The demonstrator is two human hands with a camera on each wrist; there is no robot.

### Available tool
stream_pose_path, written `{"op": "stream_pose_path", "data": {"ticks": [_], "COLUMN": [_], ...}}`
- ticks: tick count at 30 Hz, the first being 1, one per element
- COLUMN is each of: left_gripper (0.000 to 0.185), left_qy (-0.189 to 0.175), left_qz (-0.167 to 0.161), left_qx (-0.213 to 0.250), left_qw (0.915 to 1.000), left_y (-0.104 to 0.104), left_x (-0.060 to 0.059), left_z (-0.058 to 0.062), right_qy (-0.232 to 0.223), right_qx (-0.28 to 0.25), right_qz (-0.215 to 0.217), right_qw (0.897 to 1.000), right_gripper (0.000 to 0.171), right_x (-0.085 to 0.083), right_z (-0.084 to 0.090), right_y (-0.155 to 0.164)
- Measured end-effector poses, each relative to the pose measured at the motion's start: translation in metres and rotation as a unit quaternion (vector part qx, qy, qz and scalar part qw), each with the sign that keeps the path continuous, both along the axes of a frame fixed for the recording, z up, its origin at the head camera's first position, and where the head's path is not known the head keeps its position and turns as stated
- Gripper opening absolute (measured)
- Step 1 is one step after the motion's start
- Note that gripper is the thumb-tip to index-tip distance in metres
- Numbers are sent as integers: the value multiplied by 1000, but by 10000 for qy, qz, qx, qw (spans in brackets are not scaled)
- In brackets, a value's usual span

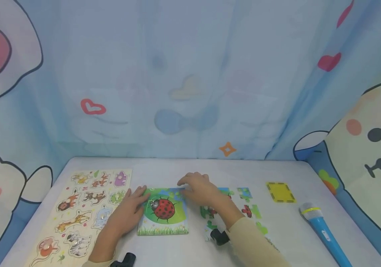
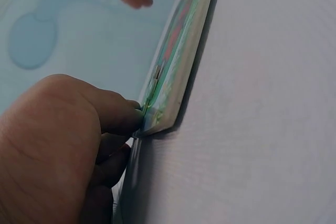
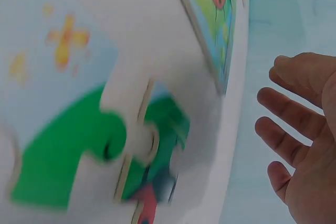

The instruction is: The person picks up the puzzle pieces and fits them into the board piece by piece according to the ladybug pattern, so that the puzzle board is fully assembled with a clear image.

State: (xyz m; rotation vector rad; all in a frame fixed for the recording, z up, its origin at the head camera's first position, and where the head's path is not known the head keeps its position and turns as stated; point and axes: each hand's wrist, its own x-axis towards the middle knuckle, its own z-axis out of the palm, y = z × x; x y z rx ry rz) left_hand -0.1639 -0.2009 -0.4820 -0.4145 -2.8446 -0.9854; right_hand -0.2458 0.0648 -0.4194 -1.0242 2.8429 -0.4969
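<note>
The person's left hand [image 1: 128, 211] lies flat against the left edge of the square ladybird jigsaw board [image 1: 164, 212], fingers [image 2: 118, 116] nearly straight and pressed to its rim; the left wrist view shows the fingertips butted against the board's thin side, apparently to brace it so it cannot slide on the smooth white tabletop [image 1: 190, 172]. The hand closes round nothing.

The right hand [image 1: 198, 187] rests over the board's upper right corner, fingers lightly bent downward onto the picture there. Whether a piece sits under those fingertips cannot be told from the head view; in the right wrist view the fingers [image 3: 286, 114] are spread and loose, gripping nothing visible.

Just right of the right forearm lie the loose green, blue and red cardboard jigsaw pieces [image 1: 248, 209], scattered within easy reach, probably for picking up one by one. Farther right sit a yellow square card with a dashed border [image 1: 280, 192] and a blue toy microphone [image 1: 322, 231]. Left of the left hand lies a pale wooden animal peg puzzle [image 1: 83, 211], touching nothing the hands work on.
</note>
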Motion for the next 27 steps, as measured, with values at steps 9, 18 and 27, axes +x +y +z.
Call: {"op": "stream_pose_path", "data": {"ticks": [9, 18, 27], "left_gripper": [46, 46, 46], "left_qy": [36, 36, -124], "left_qz": [-35, -121, -73], "left_qx": [147, 140, 116], "left_qw": [9999, 9998, 9998], "left_y": [-3, -2, -2], "left_x": [0, 0, -1], "left_z": [-1, -2, -3], "right_qy": [131, 135, -211], "right_qx": [-3, 185, 797], "right_qz": [-381, -889, -1502], "right_qw": [9992, 9958, 9852], "right_gripper": [29, 30, 38], "right_x": [-7, -11, -17], "right_z": [2, 2, -4], "right_y": [40, 81, 114]}}
